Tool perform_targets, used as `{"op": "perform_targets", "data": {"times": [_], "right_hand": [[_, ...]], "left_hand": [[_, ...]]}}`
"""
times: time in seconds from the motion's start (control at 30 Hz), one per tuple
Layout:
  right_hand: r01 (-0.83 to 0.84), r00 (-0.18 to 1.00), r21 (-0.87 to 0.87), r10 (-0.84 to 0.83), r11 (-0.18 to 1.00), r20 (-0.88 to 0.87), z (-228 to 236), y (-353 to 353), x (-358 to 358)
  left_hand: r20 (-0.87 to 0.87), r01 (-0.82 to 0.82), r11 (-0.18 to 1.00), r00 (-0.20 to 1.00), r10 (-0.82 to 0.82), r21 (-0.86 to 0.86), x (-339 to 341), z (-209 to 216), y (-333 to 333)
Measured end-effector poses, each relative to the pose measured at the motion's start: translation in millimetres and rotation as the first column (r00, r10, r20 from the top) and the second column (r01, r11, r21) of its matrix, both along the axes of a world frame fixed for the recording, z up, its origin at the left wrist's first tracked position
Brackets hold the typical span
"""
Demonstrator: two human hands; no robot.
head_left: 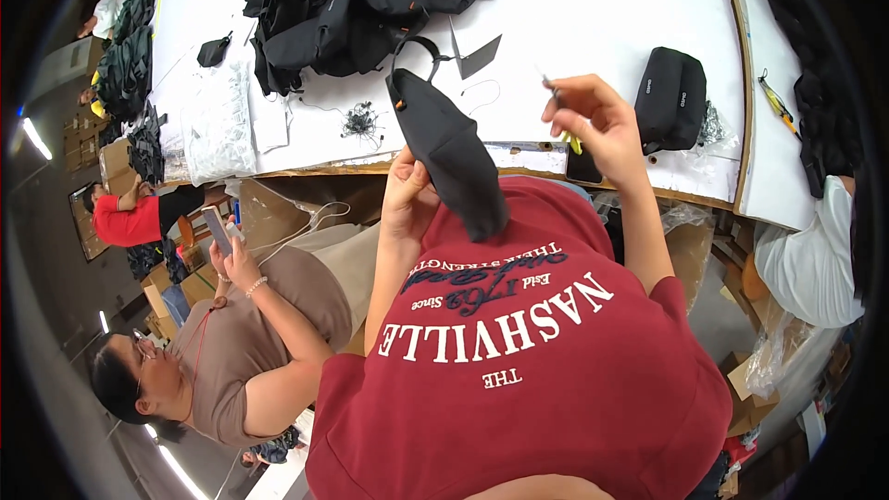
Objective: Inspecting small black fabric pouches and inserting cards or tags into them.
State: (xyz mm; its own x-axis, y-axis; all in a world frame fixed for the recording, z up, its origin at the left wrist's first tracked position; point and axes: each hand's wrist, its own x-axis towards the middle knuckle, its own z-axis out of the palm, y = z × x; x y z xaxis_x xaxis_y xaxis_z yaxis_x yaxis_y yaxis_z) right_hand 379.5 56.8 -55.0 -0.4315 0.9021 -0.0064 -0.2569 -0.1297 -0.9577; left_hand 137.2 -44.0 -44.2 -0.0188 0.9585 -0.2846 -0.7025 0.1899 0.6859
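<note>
Left hand (407,193) pinches the black fabric piece (451,156) at its lower edge, grip clamped on it, held above the near edge of the white tabletop (593,9). Its long axis runs from upper left down to lower right. Right hand (593,116), level with its upper end and just to the right, fingers together on a thin tool (554,90) (kind unclear). Left hand is nearer.

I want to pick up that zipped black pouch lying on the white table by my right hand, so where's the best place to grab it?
Grip the black pouch across its narrow middle, coming down from above. It lies flat on the white table, a rounded block with its long sides free. The right hand, holding a small tool, is nearest; clear plastic crowds the pouch's right edge, so keep fingers off that side.
</note>
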Motion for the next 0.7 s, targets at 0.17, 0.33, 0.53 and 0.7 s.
{"op": "perform_targets", "data": {"times": [0.17, 0.33, 0.53, 0.7], "right_hand": [[-0.001, 0.999, 0.176, -0.007, 0.984, 0.046, 34, -6, -7], [-0.017, 0.995, 0.184, -0.002, 0.983, 0.103, 39, -12, 0], [0.001, 0.994, 0.209, -0.023, 0.978, 0.103, 47, -14, 3], [-0.011, 0.992, 0.286, -0.026, 0.958, 0.127, 52, -12, 8]], "left_hand": [[0.028, 0.124, 0.991, 0.992, -0.123, -0.043, 6, 0, 3], [0.111, 0.170, 0.985, 0.980, -0.166, -0.030, 7, 3, 2], [0.035, 0.200, 0.980, 0.979, -0.199, -0.017, 9, 5, 5], [0.008, 0.213, 0.977, 0.977, -0.213, 0.002, 12, 9, 6]]}}
